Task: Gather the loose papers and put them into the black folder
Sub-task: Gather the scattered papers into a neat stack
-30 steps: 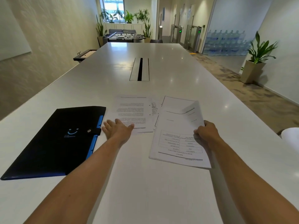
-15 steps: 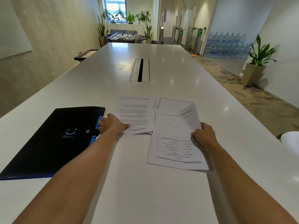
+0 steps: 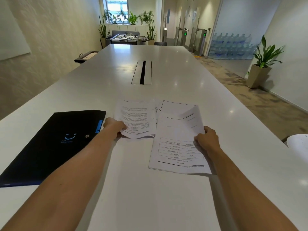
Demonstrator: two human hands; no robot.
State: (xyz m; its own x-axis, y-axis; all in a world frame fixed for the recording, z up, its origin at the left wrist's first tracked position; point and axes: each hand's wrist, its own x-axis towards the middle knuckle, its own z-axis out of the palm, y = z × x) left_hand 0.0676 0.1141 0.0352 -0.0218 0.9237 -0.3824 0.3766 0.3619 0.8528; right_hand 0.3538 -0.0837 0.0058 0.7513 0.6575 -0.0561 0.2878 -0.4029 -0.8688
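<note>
Your left hand [image 3: 115,126] pinched the near-left corner of the text-page stack [image 3: 137,118], curling that corner up off the white table [image 3: 183,77]. Your right hand [image 3: 206,140] was closed on the right edge of the form-page stack [image 3: 178,142], thumb on top, fingers under as far as I could tell. Both stacks lay side by side in front of you, overlapping slightly where they met, with at least one more sheet poking out between them.

Risks from here, my judgement: the left grip caught only a corner of several sheets, so lower pages could slip out and fan across the table when lifted. The stacks weren't squared; merging them one-handed each could crease the curled top sheet or leave the middle sheet behind. The right stack's top page was already bowed up, so it could fold if dragged. Both hands were full while the folder was shut, so something had to be put down first, and that invites a re-scatter.

Containers: the black folder [image 3: 53,144] lay flat to the left of the papers, just beside your left hand, flap closed with the snap [image 3: 87,136] apparently fastened. A blue tab [image 3: 99,126] showed at its right edge. Couldn't tell whether anything was inside; none of the loose papers were in it yet.
</note>
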